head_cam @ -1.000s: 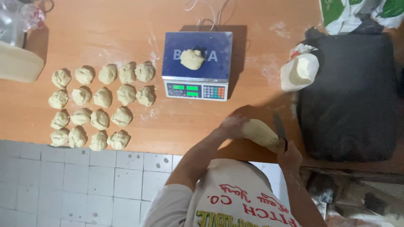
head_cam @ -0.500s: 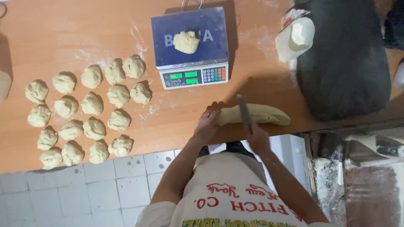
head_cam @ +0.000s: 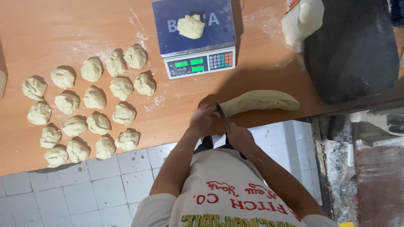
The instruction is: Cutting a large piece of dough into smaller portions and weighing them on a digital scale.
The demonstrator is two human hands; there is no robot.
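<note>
- Dough log [head_cam: 261, 102] lies near the bench's [head_cam: 126, 25] front edge, its long axis running along that edge, one end under the person's hands and the rest stretching off to their right.
- Left hand [head_cam: 203, 119] curls closed over the log's near end, pinning it to the wood.
- Right hand [head_cam: 239, 136] is clenched round the handle of a knife [head_cam: 223, 114], its blade set across the log just beside the left hand's fingers; both hands crowd the same end, the left nearer the dough.
- Behind them, a digital scale [head_cam: 198, 35] carries a single dough lump [head_cam: 191, 26] on its blue platform.
- Toward the bench's left end, cut dough pieces [head_cam: 86, 107] sit in loose rows, well apart from the log.
- A dark tray [head_cam: 353, 50] fills the right end.
</note>
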